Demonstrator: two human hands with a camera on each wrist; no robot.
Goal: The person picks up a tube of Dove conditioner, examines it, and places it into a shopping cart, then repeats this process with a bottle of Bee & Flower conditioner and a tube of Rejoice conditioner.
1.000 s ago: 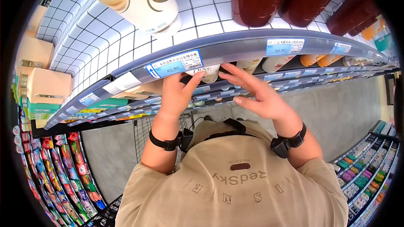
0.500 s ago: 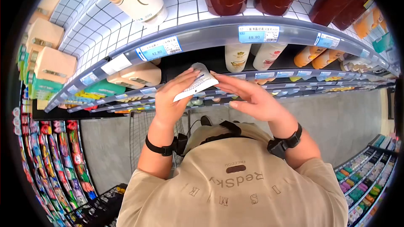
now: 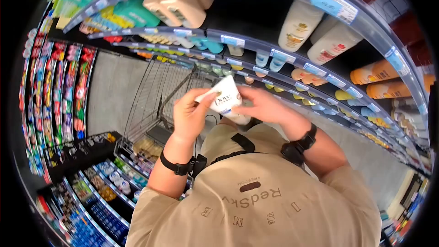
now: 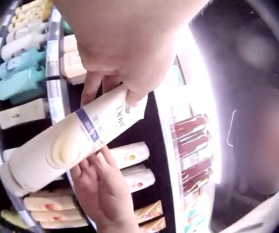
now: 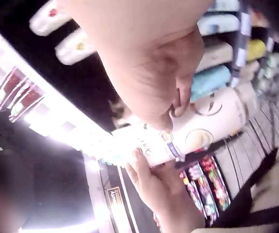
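You hold the white Dove bottle (image 3: 225, 102) in both hands — left hand (image 3: 190, 116) fingers curled round it, right hand (image 3: 265, 107) gripping too — near the shelves (image 3: 292, 59).

White Dove bottle (image 3: 225, 101) tilted, gripped in both hands.

A: Where does the head view look from?
B: From above the person, steeply down onto both hands and the shop shelves (image 3: 292, 59).
A: And the wrist views?
B: Each looks up along its own palm, very close. All three share the Dove bottle (image 3: 225, 100) (image 4: 76, 138) (image 5: 198, 128).
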